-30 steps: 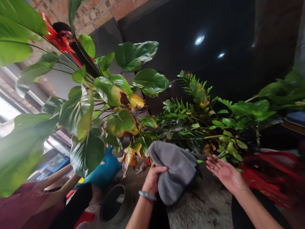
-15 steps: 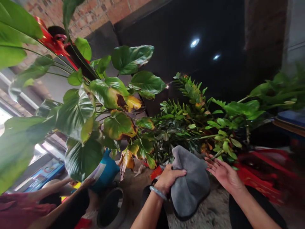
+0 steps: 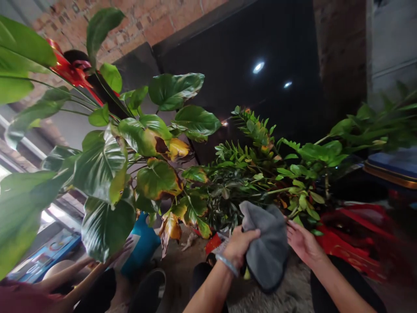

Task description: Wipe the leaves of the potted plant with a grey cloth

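Note:
My left hand [image 3: 239,245] grips a grey cloth [image 3: 267,245] low in the middle of the view, a bracelet on its wrist. The cloth hangs against a leafy stem of the small-leaved green plant [image 3: 260,174]. My right hand [image 3: 301,241] lies just right of the cloth, palm up with fingers stretched under the stem's leaves, touching them. Left of it stands a big-leaved plant [image 3: 130,152] with several yellowed, brown-edged leaves.
Another person's arms [image 3: 74,276] reach in at the lower left, near a blue pot [image 3: 143,245]. Red plastic items [image 3: 352,243] lie at the right. A brick wall [image 3: 156,21] and a dark glossy panel [image 3: 260,65] rise behind the plants.
My left hand has carried the cloth rightward until it meets my right hand at the stem. The other person's arms have shifted lower at the left.

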Demonstrator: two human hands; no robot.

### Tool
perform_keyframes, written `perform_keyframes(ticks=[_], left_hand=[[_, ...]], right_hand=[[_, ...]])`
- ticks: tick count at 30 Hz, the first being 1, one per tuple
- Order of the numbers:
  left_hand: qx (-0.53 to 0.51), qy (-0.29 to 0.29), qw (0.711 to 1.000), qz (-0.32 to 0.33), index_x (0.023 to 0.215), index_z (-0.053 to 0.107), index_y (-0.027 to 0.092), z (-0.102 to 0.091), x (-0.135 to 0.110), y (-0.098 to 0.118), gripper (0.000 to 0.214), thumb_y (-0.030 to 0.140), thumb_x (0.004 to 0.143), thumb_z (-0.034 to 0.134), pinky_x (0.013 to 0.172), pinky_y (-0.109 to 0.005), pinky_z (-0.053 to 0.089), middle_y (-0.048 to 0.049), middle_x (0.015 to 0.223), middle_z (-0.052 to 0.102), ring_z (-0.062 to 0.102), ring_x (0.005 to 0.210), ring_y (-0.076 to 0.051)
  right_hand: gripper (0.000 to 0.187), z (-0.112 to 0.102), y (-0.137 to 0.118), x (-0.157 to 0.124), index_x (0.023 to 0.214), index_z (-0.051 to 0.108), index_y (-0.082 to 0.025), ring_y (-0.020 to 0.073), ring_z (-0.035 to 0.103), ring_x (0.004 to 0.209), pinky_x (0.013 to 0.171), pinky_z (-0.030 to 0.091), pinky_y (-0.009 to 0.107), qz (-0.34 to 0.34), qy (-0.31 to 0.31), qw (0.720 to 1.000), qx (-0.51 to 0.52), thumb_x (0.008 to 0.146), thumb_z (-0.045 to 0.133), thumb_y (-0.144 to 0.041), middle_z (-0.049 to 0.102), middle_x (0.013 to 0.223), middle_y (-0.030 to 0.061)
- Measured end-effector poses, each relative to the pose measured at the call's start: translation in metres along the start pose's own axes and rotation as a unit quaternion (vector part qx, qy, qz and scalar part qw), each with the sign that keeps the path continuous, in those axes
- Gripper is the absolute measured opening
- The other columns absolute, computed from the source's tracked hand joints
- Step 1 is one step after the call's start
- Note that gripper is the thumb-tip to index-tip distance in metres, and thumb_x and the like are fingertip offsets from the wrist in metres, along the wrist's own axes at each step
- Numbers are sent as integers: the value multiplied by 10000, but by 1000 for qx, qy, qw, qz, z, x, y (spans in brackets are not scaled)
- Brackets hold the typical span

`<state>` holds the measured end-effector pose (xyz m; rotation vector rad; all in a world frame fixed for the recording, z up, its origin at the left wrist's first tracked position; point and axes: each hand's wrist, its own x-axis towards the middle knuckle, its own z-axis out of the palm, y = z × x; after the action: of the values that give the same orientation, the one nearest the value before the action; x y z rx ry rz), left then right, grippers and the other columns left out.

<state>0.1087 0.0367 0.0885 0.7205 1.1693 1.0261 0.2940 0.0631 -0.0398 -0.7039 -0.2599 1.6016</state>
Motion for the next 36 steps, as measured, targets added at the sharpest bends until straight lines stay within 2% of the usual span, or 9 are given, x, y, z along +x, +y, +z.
perform_keyframes(ticks=[3,9,12,17,21,26,30,33,36], left_hand=[[15,-32,999,10,801,759,110,-1,-17,19,336,195,512,908,819,-398,573,-123,770,779,736,771,-300],[-104,119,969,189,828,705,142,29,5,97,362,212,527,894,796,-354,573,-52,727,749,718,749,-237],[-76,150,973,157,768,703,135,25,14,70,322,224,519,886,773,-353,565,-51,687,735,707,712,-229],[70,5,997,-9,755,759,122,-9,-20,4,449,309,388,937,780,-391,558,-83,701,754,707,710,-262],[77,-27,996,26,776,768,124,-15,-41,40,516,346,352,960,769,-364,570,-83,736,769,707,703,-243],[-65,80,975,199,795,731,144,8,-14,97,475,321,405,938,748,-346,580,-59,748,762,708,704,-229],[-52,133,979,148,784,718,139,11,3,59,389,270,469,906,777,-364,567,-67,728,752,711,732,-241],[31,74,996,36,731,733,129,-4,-8,16,379,262,427,916,730,-368,564,-72,688,750,696,670,-241],[62,16,998,-1,715,742,131,-15,-25,13,420,272,366,928,691,-353,563,-70,667,747,686,639,-234]], right_hand=[[112,-1,0,0,753,728,-263,284,750,861,841,610,439,-17,13,1000,11,654,779,-279,798,834,37],[247,3,-5,-2,894,734,-265,289,736,949,1003,513,510,13,3,1000,17,653,757,-312,786,932,56],[215,7,-6,-4,857,729,-265,287,730,953,1032,481,512,20,17,999,24,651,755,-321,783,928,53],[217,10,-7,-5,814,728,-243,276,733,839,942,536,468,32,22,999,27,614,781,-307,774,811,46],[257,10,-7,-5,833,728,-235,284,726,863,954,528,467,38,32,999,20,592,791,-300,775,840,49],[272,12,-5,-6,853,729,-234,285,721,889,1010,479,519,34,32,999,27,598,767,-322,775,888,69],[252,10,-7,-7,853,731,-224,295,720,936,1004,482,519,43,17,999,24,623,770,-321,775,918,81],[252,6,-8,-6,855,738,-216,296,724,893,981,495,520,46,8,999,22,624,780,-308,776,888,87],[255,2,-7,-4,851,744,-228,287,719,815,977,494,534,35,16,999,20,619,785,-325,776,836,73]])
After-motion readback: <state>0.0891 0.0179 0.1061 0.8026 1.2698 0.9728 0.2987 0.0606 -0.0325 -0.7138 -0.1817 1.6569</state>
